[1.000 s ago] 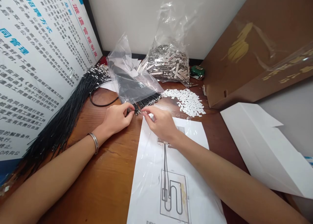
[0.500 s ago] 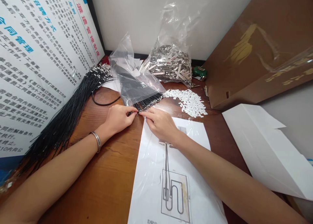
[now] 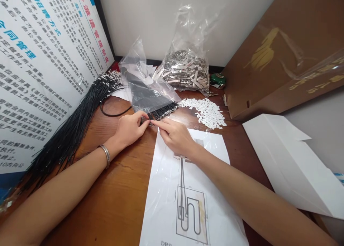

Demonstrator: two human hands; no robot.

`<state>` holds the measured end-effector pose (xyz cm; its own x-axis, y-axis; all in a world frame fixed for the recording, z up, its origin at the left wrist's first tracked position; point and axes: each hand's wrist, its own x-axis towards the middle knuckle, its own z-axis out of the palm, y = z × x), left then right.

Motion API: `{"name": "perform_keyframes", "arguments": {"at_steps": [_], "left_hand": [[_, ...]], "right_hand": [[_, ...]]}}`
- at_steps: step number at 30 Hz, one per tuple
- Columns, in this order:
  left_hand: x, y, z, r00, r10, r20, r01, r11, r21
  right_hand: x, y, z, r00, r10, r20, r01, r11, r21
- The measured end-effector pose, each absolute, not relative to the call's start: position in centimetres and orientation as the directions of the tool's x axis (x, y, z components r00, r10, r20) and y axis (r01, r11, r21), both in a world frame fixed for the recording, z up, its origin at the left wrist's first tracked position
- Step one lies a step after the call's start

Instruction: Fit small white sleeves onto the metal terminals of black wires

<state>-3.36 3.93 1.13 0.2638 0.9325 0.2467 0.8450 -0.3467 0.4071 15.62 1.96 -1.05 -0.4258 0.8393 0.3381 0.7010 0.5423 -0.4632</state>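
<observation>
At the middle of the table, my left hand (image 3: 131, 127) and my right hand (image 3: 174, 133) meet, fingertips nearly touching. Both are closed in a pinch at the near end of a bundle of black cords (image 3: 163, 111) with metal tips. What lies between the fingertips is too small to make out. A clear plastic bag (image 3: 139, 85) covers most of the bundle. To the right of it lies a spread of small white pieces (image 3: 211, 113). Under my right wrist is a paper sheet (image 3: 161, 203) with a printed line drawing.
Black cords with white ends (image 3: 72, 124) lie in a long heap along the printed board (image 3: 53, 59) on the left. Behind stands a clear bag of metal strips (image 3: 188, 68), with a green object (image 3: 218, 80) beside it. A brown box (image 3: 268, 59) and white carton (image 3: 285, 160) stand right.
My left index finger has lifted and bent slightly, while the thumb stays by my right fingertips. My right hand is almost where it was. The whole view has shifted slightly.
</observation>
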Motion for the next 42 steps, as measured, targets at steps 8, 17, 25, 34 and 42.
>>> {"name": "perform_keyframes", "arguments": {"at_steps": [8, 17, 25, 34, 42], "left_hand": [[-3.7, 4.2, 0.2, 0.321, 0.886, 0.334, 0.809, -0.44, 0.389], [-4.0, 4.4, -0.5, 0.362, 0.806, 0.469, 0.777, -0.539, 0.326], [-4.1, 4.4, -0.4, 0.461, 0.672, 0.58, 0.741, -0.651, 0.164], [-3.6, 3.9, -0.5, 0.432, 0.749, 0.502, 0.804, -0.573, 0.163], [-3.7, 3.8, -0.3, 0.392, 0.813, 0.431, 0.83, -0.515, 0.216]], "right_hand": [[15.4, 1.7, -0.9, -0.337, 0.888, 0.312, 0.8, 0.445, -0.403], [15.1, 1.6, -0.1, -0.246, 0.96, 0.132, 0.945, 0.268, -0.186], [15.3, 1.6, 0.3, -0.281, 0.956, 0.086, 0.944, 0.292, -0.155], [15.7, 2.2, -0.8, -0.258, 0.937, 0.236, 0.902, 0.321, -0.289], [17.9, 3.8, -0.8, -0.209, 0.84, 0.502, 0.814, 0.434, -0.387]]}}
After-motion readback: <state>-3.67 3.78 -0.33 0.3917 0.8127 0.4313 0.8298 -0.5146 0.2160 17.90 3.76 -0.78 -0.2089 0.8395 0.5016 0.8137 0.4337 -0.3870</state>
